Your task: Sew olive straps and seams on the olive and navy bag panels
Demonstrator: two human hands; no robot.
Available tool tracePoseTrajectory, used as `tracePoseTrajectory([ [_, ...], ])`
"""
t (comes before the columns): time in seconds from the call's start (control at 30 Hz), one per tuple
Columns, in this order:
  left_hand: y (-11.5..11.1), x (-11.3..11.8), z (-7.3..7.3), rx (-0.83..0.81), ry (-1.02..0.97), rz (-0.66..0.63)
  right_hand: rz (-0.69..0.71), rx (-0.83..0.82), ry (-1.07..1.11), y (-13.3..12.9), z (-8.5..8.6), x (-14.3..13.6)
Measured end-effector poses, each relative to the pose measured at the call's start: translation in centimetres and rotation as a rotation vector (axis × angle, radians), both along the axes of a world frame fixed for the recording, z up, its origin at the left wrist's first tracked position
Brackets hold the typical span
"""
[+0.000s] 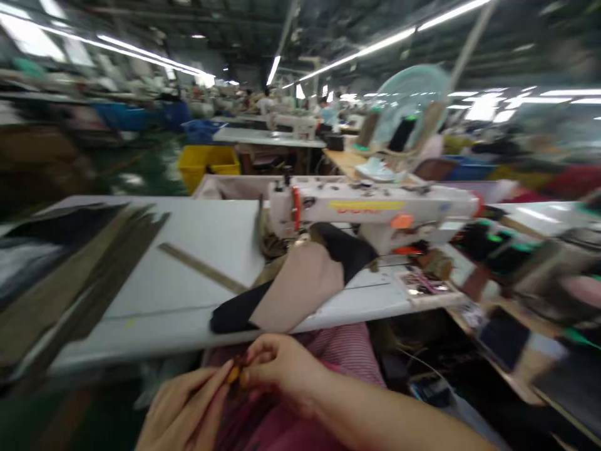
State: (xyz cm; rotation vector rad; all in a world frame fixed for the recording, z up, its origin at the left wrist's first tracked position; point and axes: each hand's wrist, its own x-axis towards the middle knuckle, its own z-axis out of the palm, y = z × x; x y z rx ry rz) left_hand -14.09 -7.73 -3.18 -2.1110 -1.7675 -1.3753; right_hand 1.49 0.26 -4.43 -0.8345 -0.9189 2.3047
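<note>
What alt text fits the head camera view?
A person's left grip and right grip meet at a small, blurred orange item. Beyond, a white table bears a sewing machine, with a beige piece and black material near it.

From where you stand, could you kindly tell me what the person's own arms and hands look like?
The left hand and right hand are ungloved. The right forearm is bare, with no watch visible; the left forearm is out of view. Pink, partly striped clothing shows behind.
</note>
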Motion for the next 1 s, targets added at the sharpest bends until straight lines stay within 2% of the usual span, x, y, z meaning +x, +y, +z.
tracePoseTrajectory([
  [0.07, -2.6, -0.4, 0.0, -0.166, -0.013, 0.118, 0.060, -0.077, -0.022, -0.6, 0.3, -0.5],
  [0.13, -4.3, -0.6, -0.4, -0.262, -0.126, 0.176, 0.143, -0.137, -0.042, -0.8, 0.0, -1.3],
  [0.27, -6.5, -0.9, -1.9, -0.415, -0.308, 0.186, 0.278, -0.207, -0.089, -1.4, -1.6, -3.4],
  [0.4, -7.4, -1.5, -3.9, -0.444, -0.421, 0.261, 0.322, -0.223, -0.109, -1.5, -3.2, -5.6],
  [0.5, -6.9, -2.4, -5.3, -0.397, -0.618, 0.337, 0.325, -0.233, -0.110, -1.0, -4.2, -7.1],
  [0.63, -5.8, -3.7, -7.8, -0.287, -1.105, 0.377, 0.355, -0.233, -0.081, -0.6, -5.0, -8.6],
  [0.83, -4.2, -5.0, -13.1, -0.170, -1.543, 0.421, 0.382, -0.228, -0.047, -0.3, -6.6, -10.6],
  [1.0, -1.2, -7.3, -17.5, -0.106, -1.837, 0.500, 0.285, -0.219, -0.087, 0.0, -8.9, -12.4],
])
